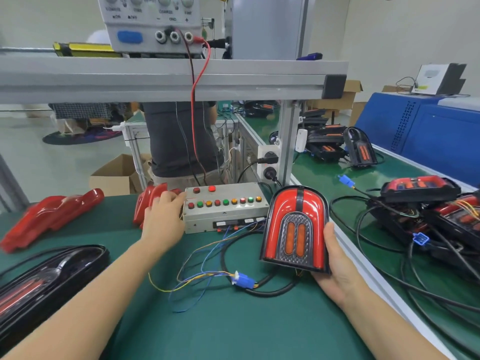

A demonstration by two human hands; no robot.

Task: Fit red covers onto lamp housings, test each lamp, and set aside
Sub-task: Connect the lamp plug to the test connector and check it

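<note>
Right hand (337, 258) at 4 o'clock holds an assembled lamp (296, 229) upright, tilted toward the camera, bottom edge near the green desk (220, 320); grip is wrapped on the lamp's right side and lower corner, thumb on the rim. Red cover is on the housing, two orange strips in the middle panel. Its cable runs from under the lamp at 5 o'clock to a blue connector (244, 280) mated with thin loose wires going up to the test box (223, 206) at 12 o'clock. Left hand (163, 216) at 10 o'clock rests fingers against the box's left end, just in front of a stack of loose red covers (149, 201); fingers loosely bent, nothing clearly held, seems released. More red covers (52, 216) at 9 o'clock, a bare black housing (49, 276) at 8 o'clock, finished lamps (420, 188) piled at 3 o'clock across the rail. Judgement: testing step, lamp plugged in. Lamp looks light, rigid plastic; glossy cover likely slippery and scratch-prone, so hold by the black housing edges, not the lens face, and mind the tethered cable when moving it.
</note>
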